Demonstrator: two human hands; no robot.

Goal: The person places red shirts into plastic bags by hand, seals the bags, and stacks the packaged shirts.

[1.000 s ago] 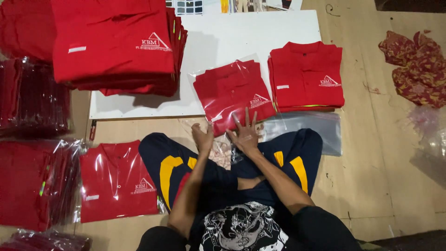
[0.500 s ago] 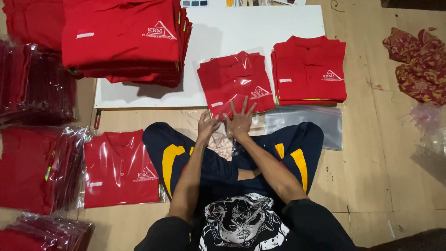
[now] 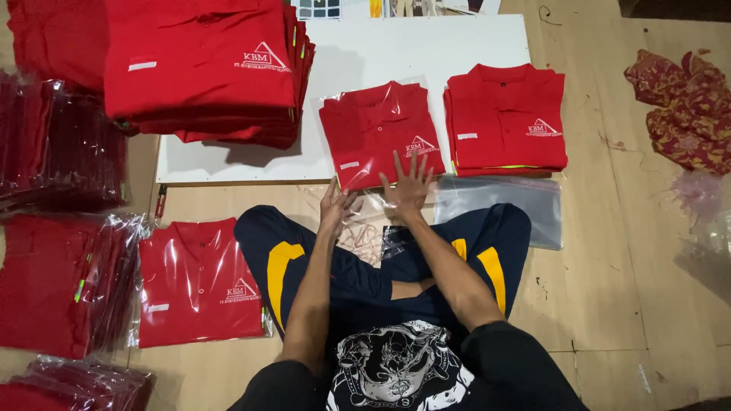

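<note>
A folded red polo shirt in a clear plastic bag (image 3: 378,131) lies on the white board (image 3: 426,53) in front of me. My right hand (image 3: 406,185) lies flat with fingers spread on the bag's near edge. My left hand (image 3: 336,204) rests beside it at the bag's open end, touching the loose plastic (image 3: 364,228) over my crossed legs. Neither hand grips anything that I can see.
A small stack of folded red shirts (image 3: 505,122) sits right of the bagged shirt, empty clear bags (image 3: 502,202) below it. A tall red shirt stack (image 3: 205,68) is at upper left. Bagged shirts (image 3: 199,283) lie left. Patterned cloth (image 3: 685,106) lies far right.
Both hands have slid forward a little with the bagged shirt, which now lies further up on the white board. The right hand has flattened on the bag.
</note>
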